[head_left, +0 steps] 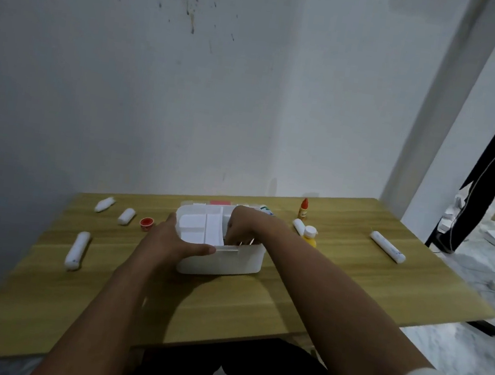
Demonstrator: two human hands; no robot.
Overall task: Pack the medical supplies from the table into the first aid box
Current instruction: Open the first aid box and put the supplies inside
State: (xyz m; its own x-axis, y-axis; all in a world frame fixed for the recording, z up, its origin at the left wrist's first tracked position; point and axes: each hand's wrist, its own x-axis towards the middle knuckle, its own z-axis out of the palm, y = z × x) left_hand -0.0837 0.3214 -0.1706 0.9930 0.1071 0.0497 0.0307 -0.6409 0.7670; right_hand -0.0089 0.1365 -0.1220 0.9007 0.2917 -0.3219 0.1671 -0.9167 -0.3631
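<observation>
The left hand [174, 242] clasps the near left corner of the white first aid box [223, 263], thumb laid along the front rim, steadying it on the wooden surface [322, 279]. The right hand [242, 227] reaches down into the right-hand part of the box with fingers curled; whether it grips anything there cannot be told, since the fingertips are hidden below the rim.

To do this step well, the left hand should keep the box from sliding while the right settles its item flat and low, clear of the white tray [203, 225] that fills the box just left of the right hand.

Much remains outside. Left of the left hand lie three white rolls [76, 250] [126, 216] [105, 204] and a small red cap [146, 223]. Just right of the right hand stand a yellow bottle [310, 236] and a short white roll [299, 226], with a red dropper bottle [303, 209] beyond; a long roll [387, 247] lies well apart to the right. Nothing blocks the reach to any of them.
</observation>
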